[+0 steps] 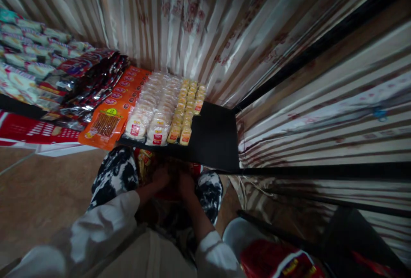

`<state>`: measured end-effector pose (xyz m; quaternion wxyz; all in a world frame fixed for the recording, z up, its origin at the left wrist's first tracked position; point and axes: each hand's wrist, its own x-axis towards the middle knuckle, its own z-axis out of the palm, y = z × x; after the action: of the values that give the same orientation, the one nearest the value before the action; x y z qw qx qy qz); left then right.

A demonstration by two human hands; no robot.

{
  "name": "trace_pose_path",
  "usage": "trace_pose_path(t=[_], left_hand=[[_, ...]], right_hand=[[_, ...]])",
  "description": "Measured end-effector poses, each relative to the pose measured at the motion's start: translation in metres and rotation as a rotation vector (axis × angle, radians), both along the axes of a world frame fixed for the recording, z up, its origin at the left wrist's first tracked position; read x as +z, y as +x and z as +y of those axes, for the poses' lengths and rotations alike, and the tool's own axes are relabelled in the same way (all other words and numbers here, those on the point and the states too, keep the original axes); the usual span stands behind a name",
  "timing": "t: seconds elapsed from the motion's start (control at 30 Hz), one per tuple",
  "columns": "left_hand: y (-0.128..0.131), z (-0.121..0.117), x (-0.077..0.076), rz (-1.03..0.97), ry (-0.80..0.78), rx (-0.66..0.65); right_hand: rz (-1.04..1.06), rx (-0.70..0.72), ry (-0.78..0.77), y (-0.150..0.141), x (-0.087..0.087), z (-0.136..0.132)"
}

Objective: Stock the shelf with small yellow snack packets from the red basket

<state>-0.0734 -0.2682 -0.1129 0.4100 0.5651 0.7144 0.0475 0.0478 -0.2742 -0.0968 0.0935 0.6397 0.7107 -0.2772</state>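
My left hand (161, 178) and my right hand (186, 182) are close together between my knees, in the dark just below the front edge of the black shelf (215, 137). Both reach into or against a red and yellow package (145, 160). Shadow hides the fingers, so their grip cannot be made out. On the shelf above stand rows of white wrapped rice crackers (159, 119) and small yellow wrapped snacks (185, 119). Beside them lies an orange packet of stick snacks (111, 119).
Dark shiny packets (99, 79) and many white-wrapped snacks (25, 51) fill the shelf's left part. Striped curtains (180, 21) hang behind it. A black frame bar (321, 172) runs to the right. A red bag (279, 261) sits at lower right, near a light grey rounded thing (240, 235).
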Motion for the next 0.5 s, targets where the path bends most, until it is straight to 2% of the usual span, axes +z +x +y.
trace_pose_path(t=[0.17, 0.37, 0.5], left_hand=[[-0.002, 0.009, 0.007, 0.046, -0.074, 0.197], [-0.009, 0.009, 0.004, -0.049, -0.065, 0.218], [-0.012, 0.003, 0.009, -0.120, -0.032, 0.259]], right_hand=[[0.197, -0.139, 0.025, 0.004, 0.002, 0.004], [0.377, -0.262, 0.155, 0.008, 0.003, 0.001], [0.440, -0.328, 0.195, 0.008, 0.005, -0.004]])
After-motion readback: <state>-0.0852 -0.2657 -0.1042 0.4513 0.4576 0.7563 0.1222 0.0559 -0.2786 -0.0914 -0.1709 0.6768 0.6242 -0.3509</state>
